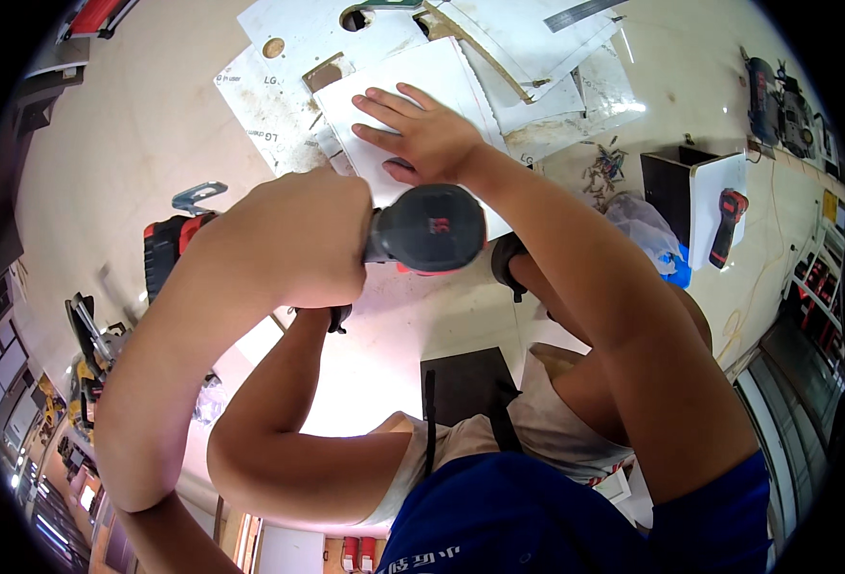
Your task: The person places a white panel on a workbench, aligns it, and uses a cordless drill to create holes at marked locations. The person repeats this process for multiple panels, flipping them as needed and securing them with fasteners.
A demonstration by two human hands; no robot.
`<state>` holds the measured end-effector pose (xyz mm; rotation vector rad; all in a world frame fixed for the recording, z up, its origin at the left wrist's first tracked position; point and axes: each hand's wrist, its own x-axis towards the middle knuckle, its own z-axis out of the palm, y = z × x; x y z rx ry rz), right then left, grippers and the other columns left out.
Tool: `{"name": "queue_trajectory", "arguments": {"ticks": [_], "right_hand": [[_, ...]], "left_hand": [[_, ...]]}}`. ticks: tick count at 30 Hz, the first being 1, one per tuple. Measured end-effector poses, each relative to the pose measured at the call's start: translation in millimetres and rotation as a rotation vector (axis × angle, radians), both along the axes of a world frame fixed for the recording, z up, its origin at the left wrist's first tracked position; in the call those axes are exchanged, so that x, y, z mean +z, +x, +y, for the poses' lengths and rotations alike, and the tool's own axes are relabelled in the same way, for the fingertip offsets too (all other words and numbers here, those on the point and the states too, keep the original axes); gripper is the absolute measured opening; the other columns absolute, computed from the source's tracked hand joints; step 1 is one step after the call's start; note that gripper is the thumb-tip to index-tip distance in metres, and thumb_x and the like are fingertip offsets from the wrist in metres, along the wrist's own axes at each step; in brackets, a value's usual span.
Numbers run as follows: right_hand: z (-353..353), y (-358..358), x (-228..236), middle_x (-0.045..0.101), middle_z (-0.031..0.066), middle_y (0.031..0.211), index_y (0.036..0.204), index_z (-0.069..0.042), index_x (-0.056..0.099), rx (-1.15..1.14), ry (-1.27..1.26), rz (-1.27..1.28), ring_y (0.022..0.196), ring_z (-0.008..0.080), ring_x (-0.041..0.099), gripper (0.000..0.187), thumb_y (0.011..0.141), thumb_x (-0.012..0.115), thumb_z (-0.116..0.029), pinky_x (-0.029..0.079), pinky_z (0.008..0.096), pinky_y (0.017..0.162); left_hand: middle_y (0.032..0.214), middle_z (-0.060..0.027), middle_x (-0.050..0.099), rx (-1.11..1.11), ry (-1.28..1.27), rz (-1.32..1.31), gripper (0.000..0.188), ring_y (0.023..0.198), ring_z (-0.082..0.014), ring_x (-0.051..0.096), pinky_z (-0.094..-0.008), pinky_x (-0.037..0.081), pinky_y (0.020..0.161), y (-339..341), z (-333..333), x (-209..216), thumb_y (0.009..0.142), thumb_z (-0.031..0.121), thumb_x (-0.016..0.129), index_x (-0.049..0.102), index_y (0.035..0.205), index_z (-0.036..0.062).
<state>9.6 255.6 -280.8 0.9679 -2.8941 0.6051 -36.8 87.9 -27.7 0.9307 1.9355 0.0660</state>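
Observation:
My left hand [322,239] is wrapped round the grip of a cordless drill [432,230], seen from its rounded black back end. Its red and black battery [176,244], with a metal hook beside it, sticks out left past my forearm. The drill's front end and any bit are hidden beneath its body, which overlaps the near part of a white board [442,81]. On that board my right hand [422,134] lies flat, fingers spread and pointing left. The board rests on other white sheets.
Larger white sheets [250,105] with cut-outs lie under the board, a metal ruler [580,13] on top. To the right are a heap of screws [604,167], a clear plastic bag [638,218] and a dark box [667,187] with a red and black tool [727,225] by it.

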Motion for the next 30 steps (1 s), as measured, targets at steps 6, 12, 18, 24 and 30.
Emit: {"name": "queue_trajectory", "arguments": {"ticks": [6, 12, 18, 24, 30], "right_hand": [[-4.9, -1.3, 3.5, 0.035, 0.0090, 0.161, 0.140, -0.014, 0.057, 0.001, 0.025, 0.011, 0.150, 0.0237, 0.030, 0.056, 0.089, 0.066, -0.036, 0.024, 0.0474, 0.122], [-3.1, -0.8, 4.4, 0.034, 0.0090, 0.161, 0.141, -0.015, 0.057, -0.005, 0.044, 0.016, 0.150, 0.0239, 0.029, 0.056, 0.089, 0.066, -0.036, 0.024, 0.0473, 0.122], [-4.0, -0.7, 0.0, 0.031, 0.0098, 0.163, 0.144, -0.015, 0.052, 0.008, -0.010, -0.010, 0.151, 0.0265, 0.029, 0.060, 0.088, 0.068, -0.030, 0.025, 0.0497, 0.122], [-4.5, -1.7, 1.2, 0.031, 0.0090, 0.164, 0.145, -0.015, 0.051, 0.006, 0.021, -0.022, 0.151, 0.0261, 0.028, 0.061, 0.089, 0.067, -0.031, 0.024, 0.0495, 0.122], [-5.9, -1.6, 1.1, 0.028, 0.0079, 0.165, 0.146, -0.016, 0.051, -0.006, 0.040, -0.022, 0.152, 0.0247, 0.026, 0.060, 0.090, 0.066, -0.032, 0.022, 0.0479, 0.123]], "left_hand": [[0.081, -0.0242, 0.069, 0.008, 0.048, 0.035, 0.018, 0.083, -0.0415, 0.069, -0.0450, 0.057, 0.076, 6.5, 1.7, 10.1, 0.067, 0.010, 0.069, 0.068, 0.081, -0.0012], [0.083, -0.0236, 0.070, 0.028, 0.043, 0.077, 0.018, 0.084, -0.0408, 0.070, -0.0447, 0.057, 0.077, 10.6, 4.8, 11.0, 0.067, 0.011, 0.070, 0.069, 0.081, -0.0007], [0.081, -0.0229, 0.070, 0.029, -0.044, 0.093, 0.016, 0.084, -0.0401, 0.070, -0.0450, 0.057, 0.077, 13.8, 6.7, 12.6, 0.067, 0.011, 0.070, 0.070, 0.078, 0.0000], [0.080, -0.0232, 0.070, -0.001, 0.004, 0.097, 0.019, 0.082, -0.0406, 0.070, -0.0448, 0.057, 0.076, 18.6, 0.7, 11.8, 0.064, 0.011, 0.071, 0.071, 0.080, 0.0001], [0.081, -0.0233, 0.070, 0.010, -0.154, 0.096, 0.018, 0.081, -0.0398, 0.071, -0.0436, 0.058, 0.075, 19.3, 18.3, 18.0, 0.065, 0.008, 0.070, 0.073, 0.081, -0.0007]]}}
